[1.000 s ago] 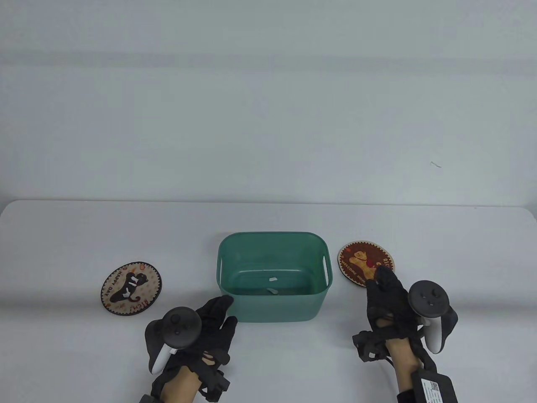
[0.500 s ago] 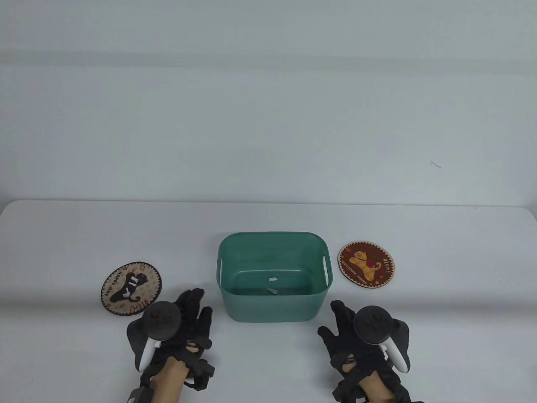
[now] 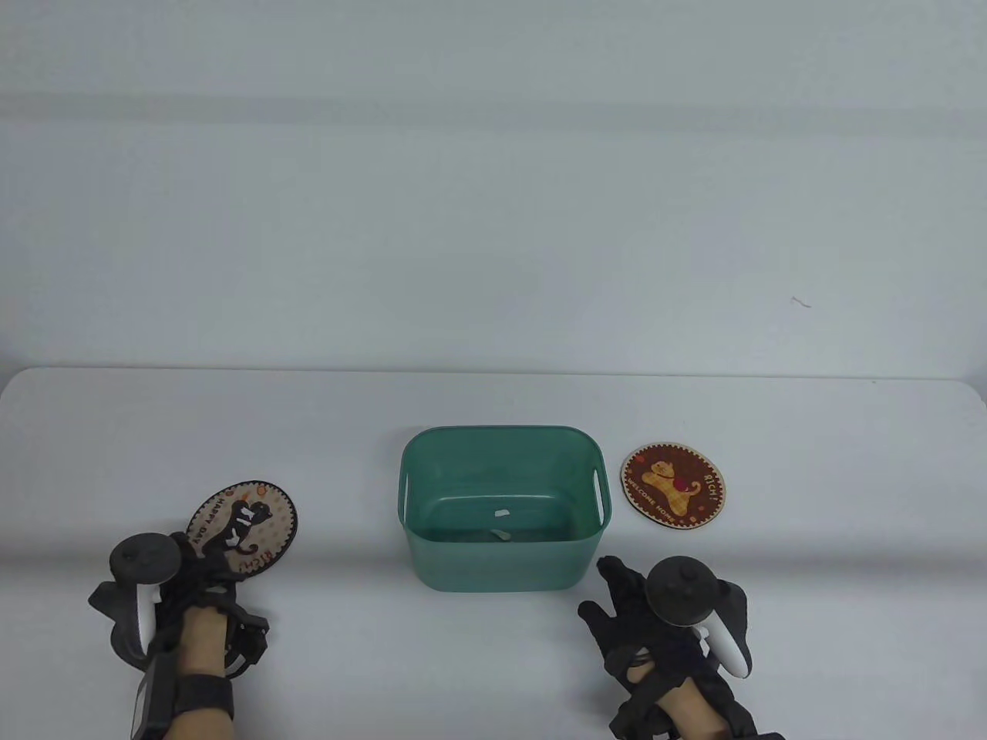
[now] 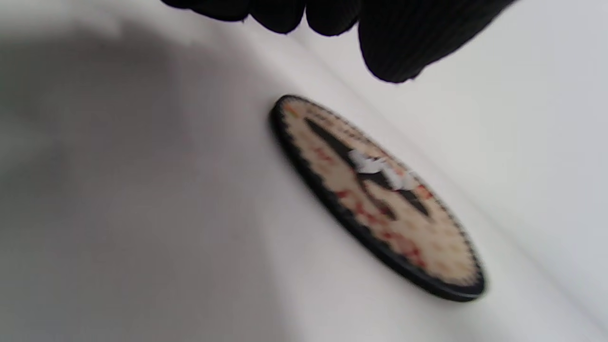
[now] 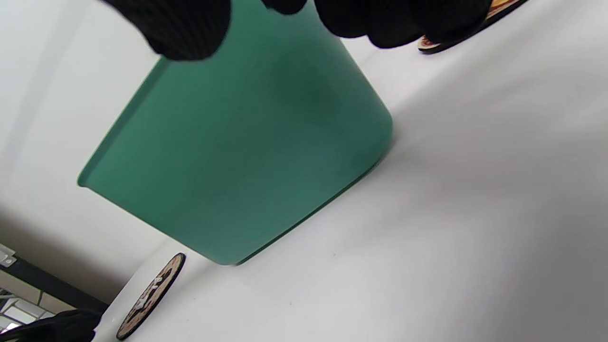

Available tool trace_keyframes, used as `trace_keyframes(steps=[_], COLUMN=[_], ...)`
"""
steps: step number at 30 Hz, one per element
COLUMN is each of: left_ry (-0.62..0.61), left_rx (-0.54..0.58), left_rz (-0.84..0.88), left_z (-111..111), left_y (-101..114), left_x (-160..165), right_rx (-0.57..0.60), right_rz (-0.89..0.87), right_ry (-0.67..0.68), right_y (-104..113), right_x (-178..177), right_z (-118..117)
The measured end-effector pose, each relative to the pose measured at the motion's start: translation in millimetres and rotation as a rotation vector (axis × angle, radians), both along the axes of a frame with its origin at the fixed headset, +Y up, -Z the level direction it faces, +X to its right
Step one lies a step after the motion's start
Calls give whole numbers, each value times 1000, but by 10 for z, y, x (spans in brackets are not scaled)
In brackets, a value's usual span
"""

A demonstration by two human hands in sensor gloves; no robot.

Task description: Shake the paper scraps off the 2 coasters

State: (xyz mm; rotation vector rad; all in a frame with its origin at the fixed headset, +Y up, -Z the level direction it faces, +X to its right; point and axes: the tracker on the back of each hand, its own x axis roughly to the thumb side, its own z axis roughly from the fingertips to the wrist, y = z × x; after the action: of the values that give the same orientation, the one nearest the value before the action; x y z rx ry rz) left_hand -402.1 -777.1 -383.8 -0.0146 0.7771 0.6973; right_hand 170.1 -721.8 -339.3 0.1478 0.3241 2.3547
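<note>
Neither hand is seen to have a firm hold on anything. The left hand (image 3: 189,586) is placed at the near edge of the left coaster (image 3: 242,528); in the left wrist view its fingertips (image 4: 396,57) are seen hanging just above the coaster's rim, loosely curled and apart from it, though in the table view the hand overlaps the coaster's near edge, so contact cannot be ruled out. The right hand (image 3: 644,628) is laid on the table (image 3: 810,601) with fingers spread and relaxed, near the front right corner of the green bin (image 3: 501,509), and nothing is held by it. White paper scraps (image 4: 377,168) are seen on the left coaster, which lies flat on the table well left of the bin. The right coaster (image 3: 673,485) lies flat just beside the bin's right side, and no scraps can be made out on it. A few white scraps (image 3: 500,523) are seen on the bin's floor. About half the task is judged to be done: the right coaster appears cleared, while the left coaster is yet to be lifted, carried over the bin and shaken clean.
</note>
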Motion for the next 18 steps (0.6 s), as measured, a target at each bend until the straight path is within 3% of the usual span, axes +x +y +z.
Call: trace_keyframes(steps=[3,9,12,18], left_ry=[-6,-15,-28,-16], left_rx=[-100,-137,-221,-194], left_rz=[-9,-82,-100,-77], left_z=[-124,-257,-292,-343], left_y=[-83,-140,-157,-109], left_x=[-74,-123,-120,-113], right_rx=[-5,18,17,1], right_rz=[11,32,34,42], right_ry=[24,18,21,40], right_y=[12,60,65,44], right_x=[-45,-48,-57,-105], right_z=[20,59,66,73])
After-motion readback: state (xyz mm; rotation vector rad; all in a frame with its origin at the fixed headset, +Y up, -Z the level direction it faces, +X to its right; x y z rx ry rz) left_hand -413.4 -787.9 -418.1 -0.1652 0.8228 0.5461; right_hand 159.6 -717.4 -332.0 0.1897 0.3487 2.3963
